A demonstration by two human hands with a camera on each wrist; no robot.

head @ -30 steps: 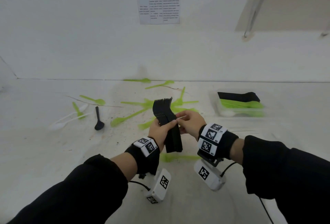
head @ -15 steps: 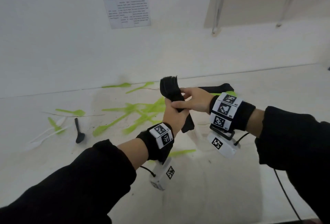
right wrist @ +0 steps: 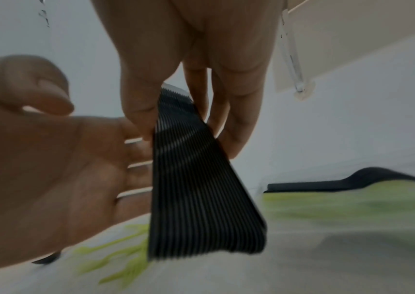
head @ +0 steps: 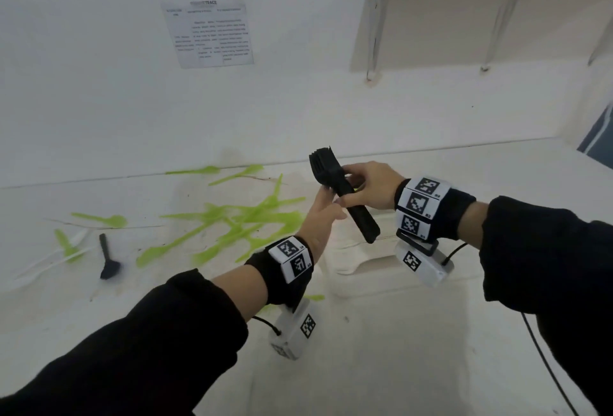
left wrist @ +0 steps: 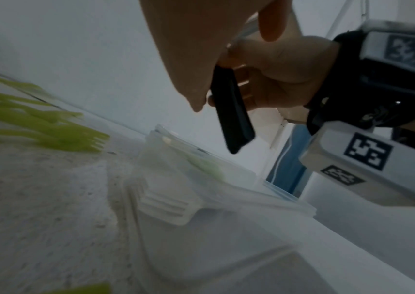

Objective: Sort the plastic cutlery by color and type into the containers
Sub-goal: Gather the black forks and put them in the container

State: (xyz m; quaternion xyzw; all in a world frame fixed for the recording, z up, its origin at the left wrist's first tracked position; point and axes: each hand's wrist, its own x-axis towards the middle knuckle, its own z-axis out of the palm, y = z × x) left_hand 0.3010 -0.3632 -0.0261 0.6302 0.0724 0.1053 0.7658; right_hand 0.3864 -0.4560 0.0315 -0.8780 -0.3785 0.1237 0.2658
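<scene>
My right hand [head: 365, 190] grips a thick stack of black plastic forks [head: 345, 196] by the middle, tines pointing up and away, handles slanting down to the right. The stack [right wrist: 201, 189] shows its ribbed edge in the right wrist view, pinched between thumb and fingers. My left hand [head: 323, 213] is beside it with straight fingers touching the stack's left side; its open palm [right wrist: 37, 159] faces the forks. Under the stack stands a translucent container [head: 351, 269]. Loose green cutlery [head: 232, 220] lies scattered on the table to the left.
A black spoon [head: 107, 259] and white cutlery [head: 43, 263] lie at the far left. A container [right wrist: 352, 185] with black and green cutlery sits behind the stack. The wall with a paper sheet [head: 209, 34] closes the back.
Both hands carried the fork stack to the right, over the container. My left hand loosened from gripping the stack to straight fingers against it. The right hand now holds it.
</scene>
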